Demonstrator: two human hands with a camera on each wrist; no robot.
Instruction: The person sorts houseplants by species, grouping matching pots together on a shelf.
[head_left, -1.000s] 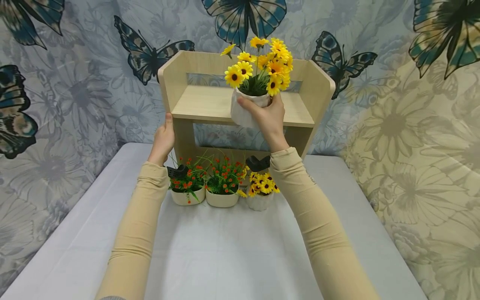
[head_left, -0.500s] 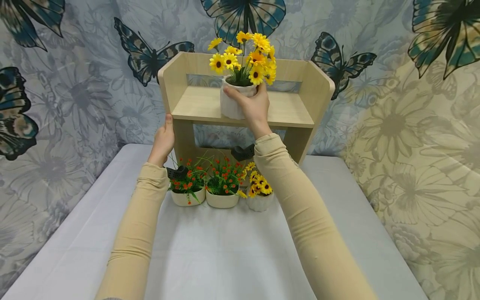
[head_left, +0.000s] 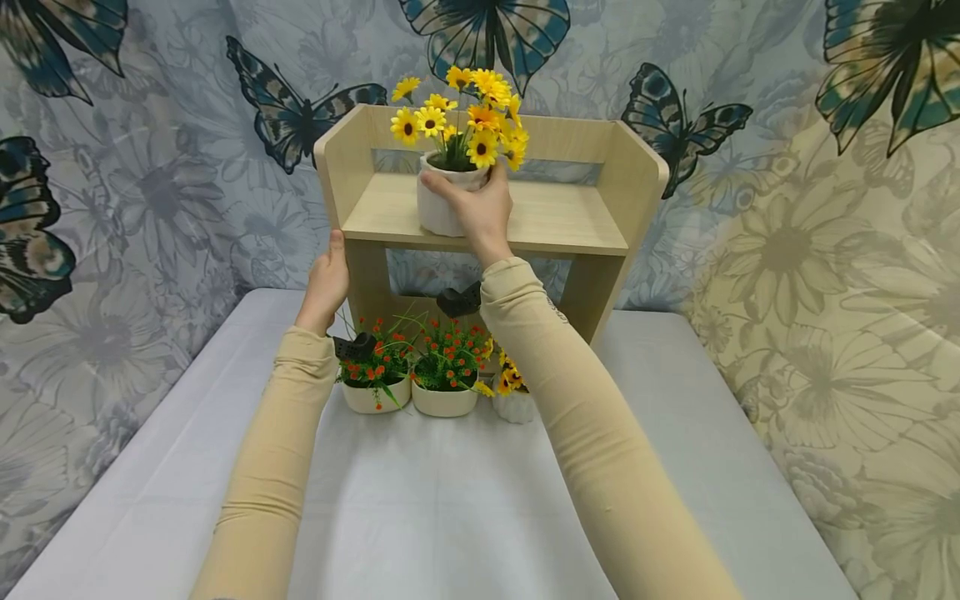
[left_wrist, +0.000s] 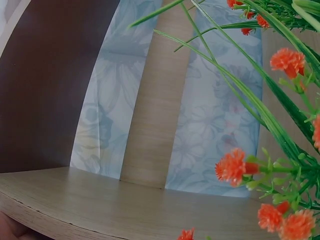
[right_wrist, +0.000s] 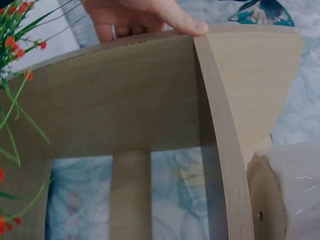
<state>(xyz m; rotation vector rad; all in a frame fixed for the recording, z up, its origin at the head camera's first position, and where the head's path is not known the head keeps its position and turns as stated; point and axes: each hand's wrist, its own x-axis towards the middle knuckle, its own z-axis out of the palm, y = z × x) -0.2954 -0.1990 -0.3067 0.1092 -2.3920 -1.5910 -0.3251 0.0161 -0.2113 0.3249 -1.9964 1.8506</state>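
Observation:
My right hand (head_left: 480,208) holds a white pot of yellow daisies (head_left: 441,204), thumb on the near side. It is at the upper board of a pale wooden shelf unit (head_left: 558,223), left of the middle. In the right wrist view the underside of the pot (right_wrist: 262,200) shows beside the board's front edge, so part of it overhangs. My left hand (head_left: 326,279) grips the unit's left side panel. Its thumb (right_wrist: 187,20) lies on the front edge and its fingers are against the outer face. In the left wrist view, only a sliver of skin shows at the lower left corner.
Two cream pots of red flowers (head_left: 444,402) (head_left: 375,398) and a white pot of yellow flowers (head_left: 514,407) stand before the unit on the white-covered table (head_left: 450,517). My right sleeve partly covers the yellow ones. A butterfly-print cloth (head_left: 787,250) hangs behind.
My right hand has moved left with the daisy pot, from the right of the middle to the left part of the upper board. My left hand has stayed on the side panel.

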